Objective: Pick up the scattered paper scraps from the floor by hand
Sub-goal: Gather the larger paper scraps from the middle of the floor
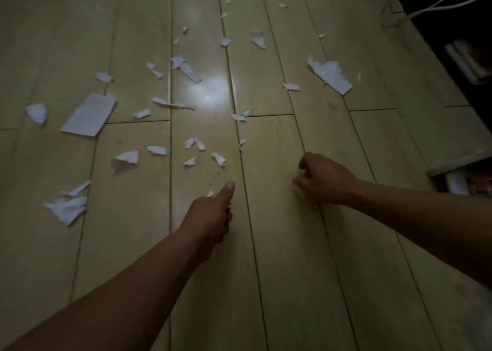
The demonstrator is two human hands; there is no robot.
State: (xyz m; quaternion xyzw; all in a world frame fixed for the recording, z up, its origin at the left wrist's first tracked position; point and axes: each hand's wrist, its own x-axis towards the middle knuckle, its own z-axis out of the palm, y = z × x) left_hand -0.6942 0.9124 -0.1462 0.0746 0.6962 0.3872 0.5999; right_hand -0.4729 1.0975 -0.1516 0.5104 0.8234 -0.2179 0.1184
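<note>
Head view: a pale plank floor (pixel 292 244) carries a glare patch (pixel 207 95), and every place below is told from that patch. White paper scraps (pixel 218 159) lie on the boards all round it, most of them left of it and beyond it, with a loose cluster on the near side. A rectangular sheet (pixel 89 115) lies flat well to the left of the patch. A long strip (pixel 186 68) lies just beyond the patch, at its left edge. A large torn piece (pixel 330 75) lies to the right of it. A crumpled piece (pixel 68 208) sits far to the near left.

The left hand (pixel 213 212) is on the near side of the patch, almost straight below it, thumb stretched forward and fingers curled under. A small scrap (pixel 210 194) peeks out white beside the thumb, gripped in that hand. The right hand (pixel 322 180) is to the near right of the patch, knuckles up and fingers curled in; I cannot tell whether they hold anything.

White cables (pixel 439 2) trail far beyond and right of the patch, beside dark furniture (pixel 466 44)
</note>
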